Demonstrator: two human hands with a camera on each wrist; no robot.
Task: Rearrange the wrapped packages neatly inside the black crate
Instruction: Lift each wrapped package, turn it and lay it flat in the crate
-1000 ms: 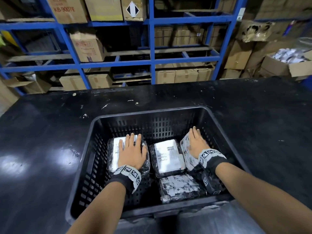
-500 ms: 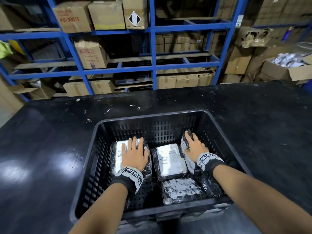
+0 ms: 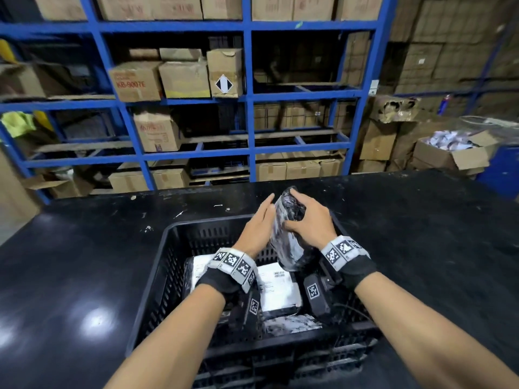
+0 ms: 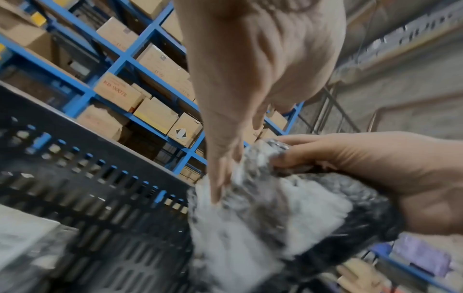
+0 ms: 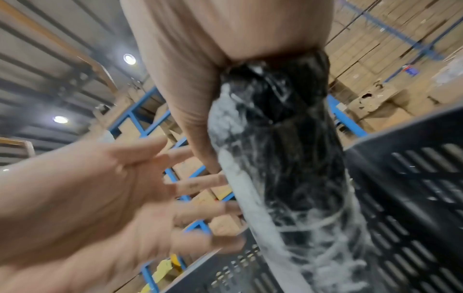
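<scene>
One wrapped package (image 3: 289, 231) is up out of the stack, held on edge above the far right part of the black crate (image 3: 157, 276), long axis running steeply up and away from the person, its top end clearing the far rim. Right hand (image 3: 307, 223) grips it from the right side: thumb across the near face, fingers curled over the upper end. Left hand (image 3: 257, 228) is open, fingers straight, palm laid flat against the package's left face; the right wrist view shows those fingers (image 5: 200, 184) spread and just touching the wrap. So the package sits between both hands, right hand carrying, left only steadying.

Below, at least three more packages lie flat on the crate floor: a labelled one (image 3: 276, 287) in the middle, one (image 3: 196, 269) to its left partly behind the left wrist, one (image 3: 292, 324) near the front wall. Crate sits on the black desk (image 3: 70, 276).

Judgement: the free floor lies under and right of the held package, so it must tip from upright to flat to drop in there. Slick wrap may slip.
</scene>
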